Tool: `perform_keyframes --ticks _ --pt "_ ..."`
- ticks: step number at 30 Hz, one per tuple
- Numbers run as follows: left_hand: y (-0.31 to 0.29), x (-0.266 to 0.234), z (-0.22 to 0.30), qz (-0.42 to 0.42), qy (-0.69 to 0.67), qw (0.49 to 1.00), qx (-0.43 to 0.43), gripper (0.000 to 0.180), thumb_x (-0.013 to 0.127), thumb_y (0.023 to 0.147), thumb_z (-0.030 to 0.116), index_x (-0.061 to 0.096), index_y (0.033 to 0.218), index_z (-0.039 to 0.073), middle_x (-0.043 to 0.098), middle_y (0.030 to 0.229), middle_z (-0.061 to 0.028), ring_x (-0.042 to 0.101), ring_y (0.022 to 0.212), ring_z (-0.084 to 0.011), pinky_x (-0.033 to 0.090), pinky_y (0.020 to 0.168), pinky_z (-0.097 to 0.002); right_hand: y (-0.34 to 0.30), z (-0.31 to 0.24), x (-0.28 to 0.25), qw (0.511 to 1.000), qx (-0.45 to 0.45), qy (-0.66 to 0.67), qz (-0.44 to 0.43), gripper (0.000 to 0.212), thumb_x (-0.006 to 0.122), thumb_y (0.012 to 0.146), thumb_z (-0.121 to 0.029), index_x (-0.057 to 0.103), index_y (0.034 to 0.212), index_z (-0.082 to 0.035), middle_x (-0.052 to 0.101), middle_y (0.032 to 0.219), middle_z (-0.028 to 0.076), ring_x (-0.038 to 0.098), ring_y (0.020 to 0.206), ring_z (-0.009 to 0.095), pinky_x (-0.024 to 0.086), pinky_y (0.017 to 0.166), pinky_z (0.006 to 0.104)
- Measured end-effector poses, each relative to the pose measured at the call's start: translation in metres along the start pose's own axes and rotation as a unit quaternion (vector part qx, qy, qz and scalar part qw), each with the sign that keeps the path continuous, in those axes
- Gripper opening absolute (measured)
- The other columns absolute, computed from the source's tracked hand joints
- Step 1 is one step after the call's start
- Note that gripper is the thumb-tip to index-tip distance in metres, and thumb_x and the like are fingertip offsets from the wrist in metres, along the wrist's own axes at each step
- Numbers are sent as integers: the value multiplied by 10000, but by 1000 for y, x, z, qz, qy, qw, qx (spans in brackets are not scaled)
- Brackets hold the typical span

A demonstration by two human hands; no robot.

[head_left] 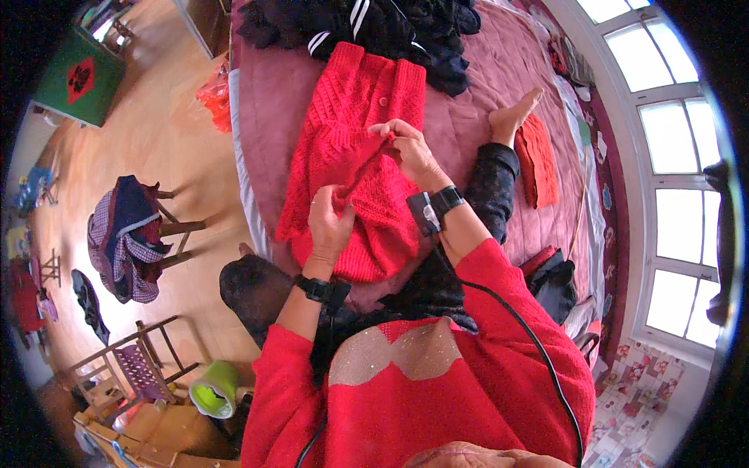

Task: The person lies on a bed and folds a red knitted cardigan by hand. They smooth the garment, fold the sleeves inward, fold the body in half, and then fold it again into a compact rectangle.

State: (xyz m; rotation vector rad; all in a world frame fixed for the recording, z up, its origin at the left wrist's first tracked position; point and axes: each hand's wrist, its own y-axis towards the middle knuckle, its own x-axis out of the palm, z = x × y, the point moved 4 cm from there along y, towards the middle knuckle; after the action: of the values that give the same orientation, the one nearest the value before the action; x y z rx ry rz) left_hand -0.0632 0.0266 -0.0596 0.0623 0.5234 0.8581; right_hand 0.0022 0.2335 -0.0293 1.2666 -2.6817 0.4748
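A red knitted cardigan (363, 93) with a button lies on the bed in front of me, its lower part bunched toward my lap. My left hand (330, 222) is closed on a fold of the knit near its middle. Farther up and to the right, my right hand (409, 148) pinches the edge of the same fold. Between both hands the fabric is lifted and stretched slantwise. Black straps with small devices circle both wrists, and a black cable runs along my right sleeve.
Dark clothes with white stripes (374, 27) are heaped at the bed's far end. A folded orange-red knit (535, 162) lies right of my bare foot (515, 115). On the left, clothes (129, 238) cover a stool; a green bin (213, 390) stands near a wooden chair (136, 366). Windows line the right.
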Motion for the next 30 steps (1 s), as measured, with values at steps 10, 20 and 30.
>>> perform_keyframes --ticks 10,20,30 --pt "13 1 -4 50 -98 993 -32 247 635 802 18 568 1039 26 578 912 -139 596 882 -291 484 831 -359 -25 2 -17 999 -29 16 19 283 391 772 78 572 933 -67 625 1193 84 553 1108 178 459 878 288" --pt "-4 32 25 -13 52 993 108 264 643 774 43 564 1026 40 558 901 -166 573 860 -380 481 757 -444 5 35 -44 986 -8 139 95 349 493 887 37 579 1223 -1 596 1217 106 630 1038 225 501 892 337" --pt "16 80 35 -31 -67 997 8 195 619 845 46 564 1028 7 589 942 -146 605 842 -298 507 751 -368 -96 88 -101 946 49 -247 204 188 588 866 -121 635 1005 -5 676 869 123 660 828 228 514 754 344"
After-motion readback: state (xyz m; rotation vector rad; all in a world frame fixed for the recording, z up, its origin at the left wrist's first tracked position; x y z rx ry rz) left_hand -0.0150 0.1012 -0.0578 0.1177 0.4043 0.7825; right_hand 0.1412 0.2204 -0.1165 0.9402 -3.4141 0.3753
